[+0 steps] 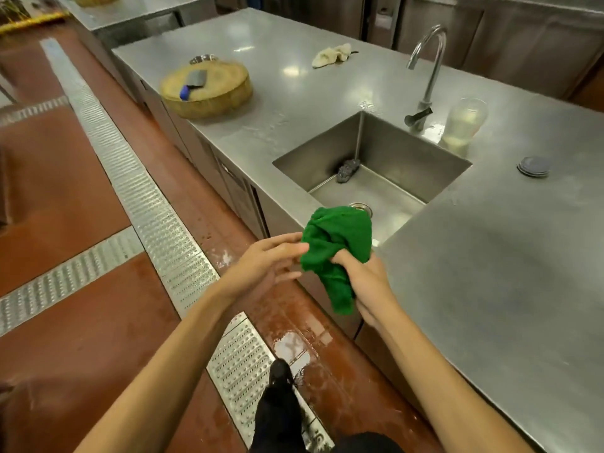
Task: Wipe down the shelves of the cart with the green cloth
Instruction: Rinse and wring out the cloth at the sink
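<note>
Head view: crumpled, bunched green cloth [340, 238]

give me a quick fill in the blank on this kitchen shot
1. The right hand grips a ____ cloth.
2. The cleaver on the block has a ____ handle.
3. The scrubber lies inside the ____.
Missing words: green; blue; sink.

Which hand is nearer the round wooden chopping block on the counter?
Left. The left hand is below and slightly right of the chopping block in the frame; the right hand, gripping the green cloth, sits further right.
</note>
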`<state>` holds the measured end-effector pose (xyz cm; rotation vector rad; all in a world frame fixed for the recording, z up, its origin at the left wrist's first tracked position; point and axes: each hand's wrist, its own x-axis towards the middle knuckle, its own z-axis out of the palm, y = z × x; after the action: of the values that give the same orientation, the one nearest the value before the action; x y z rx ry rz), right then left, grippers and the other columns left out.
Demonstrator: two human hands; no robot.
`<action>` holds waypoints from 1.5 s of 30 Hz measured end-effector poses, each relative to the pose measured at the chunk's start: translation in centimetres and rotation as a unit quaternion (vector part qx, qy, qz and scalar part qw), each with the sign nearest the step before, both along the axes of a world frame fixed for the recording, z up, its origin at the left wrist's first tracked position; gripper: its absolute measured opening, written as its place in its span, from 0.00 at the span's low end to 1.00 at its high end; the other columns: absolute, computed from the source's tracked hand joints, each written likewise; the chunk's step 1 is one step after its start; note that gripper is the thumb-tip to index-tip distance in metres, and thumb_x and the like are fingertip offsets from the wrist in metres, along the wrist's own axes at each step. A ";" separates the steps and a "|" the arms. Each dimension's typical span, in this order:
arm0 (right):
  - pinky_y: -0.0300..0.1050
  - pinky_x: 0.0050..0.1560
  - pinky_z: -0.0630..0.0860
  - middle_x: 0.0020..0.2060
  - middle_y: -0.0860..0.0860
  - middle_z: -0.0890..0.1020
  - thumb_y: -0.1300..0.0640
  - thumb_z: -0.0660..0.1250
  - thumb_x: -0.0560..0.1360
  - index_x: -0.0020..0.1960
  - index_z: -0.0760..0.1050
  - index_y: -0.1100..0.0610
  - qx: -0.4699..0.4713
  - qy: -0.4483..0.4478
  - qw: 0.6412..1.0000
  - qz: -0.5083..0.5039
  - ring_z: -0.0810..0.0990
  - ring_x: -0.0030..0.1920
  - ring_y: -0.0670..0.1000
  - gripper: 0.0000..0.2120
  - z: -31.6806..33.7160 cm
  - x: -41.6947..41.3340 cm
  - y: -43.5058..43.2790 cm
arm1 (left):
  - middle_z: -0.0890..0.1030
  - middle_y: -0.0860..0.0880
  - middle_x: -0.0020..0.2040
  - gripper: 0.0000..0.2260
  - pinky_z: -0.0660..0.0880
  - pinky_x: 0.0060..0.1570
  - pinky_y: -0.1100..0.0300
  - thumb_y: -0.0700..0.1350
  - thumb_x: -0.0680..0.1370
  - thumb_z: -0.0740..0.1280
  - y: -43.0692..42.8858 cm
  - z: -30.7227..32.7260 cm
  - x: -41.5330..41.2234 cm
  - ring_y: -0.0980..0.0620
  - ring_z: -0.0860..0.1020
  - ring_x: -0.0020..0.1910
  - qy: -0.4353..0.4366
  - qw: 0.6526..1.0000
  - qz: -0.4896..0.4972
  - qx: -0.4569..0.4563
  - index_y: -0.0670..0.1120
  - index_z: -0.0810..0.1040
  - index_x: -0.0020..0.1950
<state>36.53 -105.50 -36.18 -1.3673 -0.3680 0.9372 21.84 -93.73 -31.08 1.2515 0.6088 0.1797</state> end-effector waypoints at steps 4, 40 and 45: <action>0.34 0.40 0.79 0.46 0.44 0.85 0.57 0.73 0.66 0.57 0.77 0.49 0.017 -0.115 0.993 -0.024 0.84 0.47 0.43 0.19 1.0 0.0 5.7 | 0.85 0.52 0.57 0.17 0.79 0.52 0.62 0.49 0.72 0.75 3.7 0.1 5.3 0.53 0.83 0.57 -0.038 0.996 0.003 0.083 0.51 0.80 0.61; 0.50 0.37 0.75 0.49 0.55 0.79 0.48 0.71 0.70 0.60 0.69 0.58 -0.305 -0.741 0.594 0.071 0.80 0.43 0.59 0.23 7.9 33.9 19.5 | 0.77 0.47 0.58 0.64 0.75 0.47 0.72 0.39 0.65 0.80 21.7 4.1 41.1 0.64 0.80 0.50 0.111 0.891 -0.296 0.325 0.43 0.29 0.78; 0.49 0.38 0.78 0.37 0.51 0.78 0.40 0.71 0.64 0.51 0.69 0.54 -0.384 -0.640 0.659 0.087 0.79 0.37 0.55 0.24 5.7 35.1 20.7 | 0.66 0.45 0.62 0.64 0.72 0.54 0.57 0.43 0.66 0.80 22.0 1.4 42.6 0.50 0.75 0.52 0.074 0.829 -0.293 0.471 0.53 0.27 0.77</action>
<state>71.62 -84.79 -30.49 -2.7295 -1.2798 0.0176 64.45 -71.74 -29.64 2.3787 0.2092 -0.1688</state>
